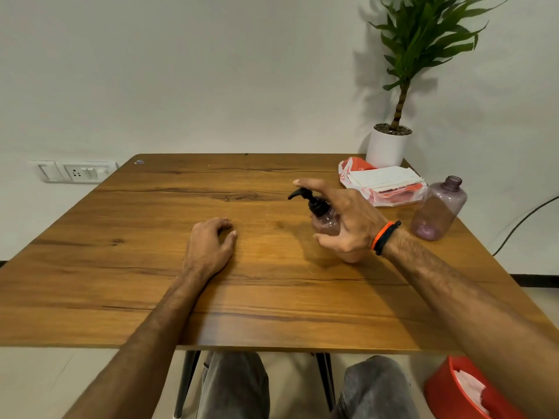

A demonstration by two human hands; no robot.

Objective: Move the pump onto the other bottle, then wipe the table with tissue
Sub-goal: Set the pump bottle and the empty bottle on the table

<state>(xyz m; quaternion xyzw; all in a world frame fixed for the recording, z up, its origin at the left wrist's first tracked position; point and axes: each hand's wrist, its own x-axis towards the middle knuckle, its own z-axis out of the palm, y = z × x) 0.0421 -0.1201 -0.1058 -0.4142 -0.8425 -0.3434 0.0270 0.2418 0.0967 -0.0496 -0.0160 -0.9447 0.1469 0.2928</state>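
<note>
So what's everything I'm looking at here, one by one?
table: one, brown wood, fills the middle
pump bottle: one, pinkish clear with black pump, mid-table right
open bottle: one, purple clear, no cap, right edge
tissue pack: one, white tissues in red-printed plastic, far right
potted plant: one, green in a white pot, far right corner
red bin: one, white paper inside, floor lower right
wall sockets: one panel, white, left wall
left hand: resting on the table, fingers loosely curled
right hand: spread around the pump bottle, orange-and-black wristband
</note>
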